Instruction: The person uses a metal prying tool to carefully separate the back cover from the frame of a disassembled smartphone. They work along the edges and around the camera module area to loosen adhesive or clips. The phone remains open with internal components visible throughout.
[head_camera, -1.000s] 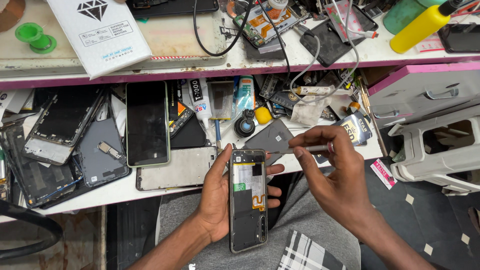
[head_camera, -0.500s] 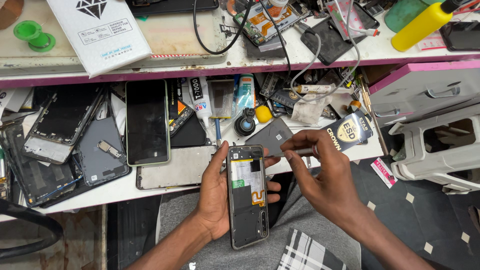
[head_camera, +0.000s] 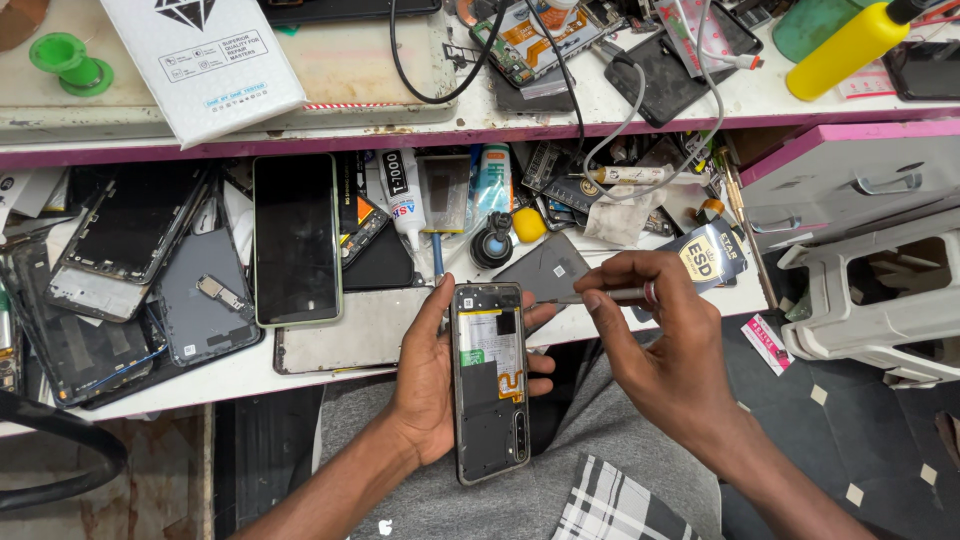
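My left hand (head_camera: 425, 375) holds an opened phone (head_camera: 489, 380) upright over my lap, back cover off, with its battery and an orange flex cable showing. My right hand (head_camera: 665, 345) grips a thin metal tool (head_camera: 600, 296) like a pen. The tool's tip points left and sits at the phone's upper right corner. A ring shows on one finger of the right hand.
A white shelf (head_camera: 250, 365) in front holds several phones, bare screens and back covers, a dark phone with a green rim (head_camera: 296, 240) and a glue tube (head_camera: 405, 200). The upper bench carries a white box (head_camera: 205, 55), cables and a yellow bottle (head_camera: 845, 45). White drawers (head_camera: 870, 290) stand at right.
My right hand has moved left and down with the tool, bringing its tip from beside the phone to the phone's top right corner. The left hand keeps the phone still.
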